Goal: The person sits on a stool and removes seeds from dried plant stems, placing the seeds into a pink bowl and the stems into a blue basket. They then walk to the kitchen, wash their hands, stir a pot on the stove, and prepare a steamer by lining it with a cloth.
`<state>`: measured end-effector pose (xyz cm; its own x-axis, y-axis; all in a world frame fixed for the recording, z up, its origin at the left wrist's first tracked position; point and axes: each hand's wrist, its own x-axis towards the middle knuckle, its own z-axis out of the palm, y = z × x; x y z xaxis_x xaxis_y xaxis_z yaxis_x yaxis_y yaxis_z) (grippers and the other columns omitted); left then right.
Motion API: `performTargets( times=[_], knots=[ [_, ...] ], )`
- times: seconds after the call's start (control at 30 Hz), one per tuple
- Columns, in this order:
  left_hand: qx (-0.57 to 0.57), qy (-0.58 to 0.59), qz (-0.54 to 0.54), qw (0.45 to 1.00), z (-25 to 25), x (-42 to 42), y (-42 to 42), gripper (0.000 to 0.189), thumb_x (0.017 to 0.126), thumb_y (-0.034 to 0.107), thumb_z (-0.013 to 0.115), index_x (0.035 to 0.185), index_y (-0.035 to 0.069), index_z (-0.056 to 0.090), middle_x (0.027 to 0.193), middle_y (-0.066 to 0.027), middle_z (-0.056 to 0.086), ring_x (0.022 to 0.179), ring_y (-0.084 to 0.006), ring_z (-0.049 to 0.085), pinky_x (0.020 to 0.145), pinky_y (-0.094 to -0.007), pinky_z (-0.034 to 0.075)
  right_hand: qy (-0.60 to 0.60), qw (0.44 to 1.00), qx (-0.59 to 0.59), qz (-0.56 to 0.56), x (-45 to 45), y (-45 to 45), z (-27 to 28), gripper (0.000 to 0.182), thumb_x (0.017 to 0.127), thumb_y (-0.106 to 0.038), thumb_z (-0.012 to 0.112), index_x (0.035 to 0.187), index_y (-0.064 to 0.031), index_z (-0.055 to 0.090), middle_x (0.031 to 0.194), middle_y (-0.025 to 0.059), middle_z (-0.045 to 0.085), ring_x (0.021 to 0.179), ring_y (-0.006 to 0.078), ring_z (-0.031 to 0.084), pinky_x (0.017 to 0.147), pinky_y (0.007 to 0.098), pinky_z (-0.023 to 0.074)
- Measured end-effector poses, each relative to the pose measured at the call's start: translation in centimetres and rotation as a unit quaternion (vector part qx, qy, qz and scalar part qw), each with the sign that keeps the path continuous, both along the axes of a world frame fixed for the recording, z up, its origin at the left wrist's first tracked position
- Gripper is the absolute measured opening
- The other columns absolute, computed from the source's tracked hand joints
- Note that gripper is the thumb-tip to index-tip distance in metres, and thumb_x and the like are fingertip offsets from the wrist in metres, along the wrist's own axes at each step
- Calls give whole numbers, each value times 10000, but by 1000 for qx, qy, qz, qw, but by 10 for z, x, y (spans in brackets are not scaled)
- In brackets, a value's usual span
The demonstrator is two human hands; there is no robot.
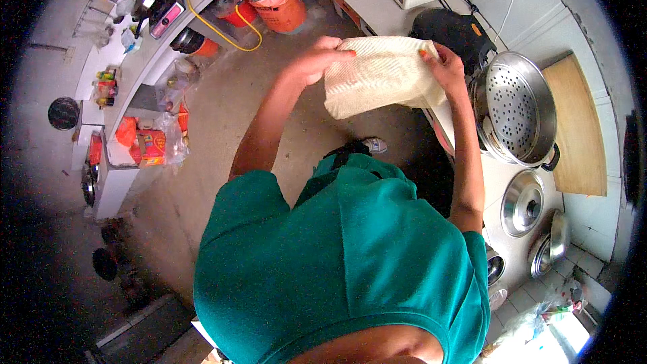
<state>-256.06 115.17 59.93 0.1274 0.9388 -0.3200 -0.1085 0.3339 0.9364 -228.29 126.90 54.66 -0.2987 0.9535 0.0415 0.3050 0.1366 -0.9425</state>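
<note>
A cream woven cloth (376, 73) is stretched between my two hands, above the floor and in front of my body. My left hand (323, 58) grips its upper left edge. The upper right corner is pinched in my right hand (445, 65), and the lower right part of the cloth hangs in a fold below it. Close to my right hand, on the counter, stand a black appliance (450, 30) and a steel steamer pot with a perforated tray (513, 106).
A pot lid (523, 203) and a wooden board (579, 131) are on the right counter. An orange gas cylinder (280, 7) stands under the far counter, joined by a yellow hose (222, 35). A gas stove (167, 20) and red packages (149, 146) are at left.
</note>
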Motion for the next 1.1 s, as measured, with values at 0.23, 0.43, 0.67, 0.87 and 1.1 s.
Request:
performTargets(
  times=[0.23,0.43,0.67,0.87,1.1],
  knots=[
    [45,-59,94,993,-14,13,3,239,838,84,613,1055,1,558,953,-69,619,835,-155,620,717,-298,517,40,970,224,82,-29,-80,26,318,777,-90,669,1093,-67,637,1109,153,621,1088,284,568,929,363,441],
    [77,-16,113,990,-16,14,3,161,829,89,630,944,43,528,876,-40,586,797,-134,606,658,-279,503,57,960,258,98,-49,-112,23,326,788,-29,618,1109,-85,635,1093,153,627,1060,307,581,914,374,461],
    [60,1,140,988,-4,26,0,148,833,94,625,934,40,532,872,-55,595,773,-133,607,639,-283,504,-27,938,333,95,-45,-114,18,406,745,26,570,1114,-127,640,1103,189,612,1060,322,577,919,397,448],
    [75,-27,142,987,-8,29,1,136,834,94,624,902,37,521,829,-51,591,727,-134,612,581,-278,510,-36,926,367,78,-41,-116,20,354,739,11,585,1057,-122,667,1089,170,624,1067,316,576,925,394,443],
    [73,-2,140,987,-12,34,2,147,826,109,637,849,61,500,802,-38,578,697,-122,609,538,-269,503,90,975,205,6,-44,-114,13,257,699,-34,681,954,-70,692,1065,112,648,1099,266,561,932,384,436]
  ],
)
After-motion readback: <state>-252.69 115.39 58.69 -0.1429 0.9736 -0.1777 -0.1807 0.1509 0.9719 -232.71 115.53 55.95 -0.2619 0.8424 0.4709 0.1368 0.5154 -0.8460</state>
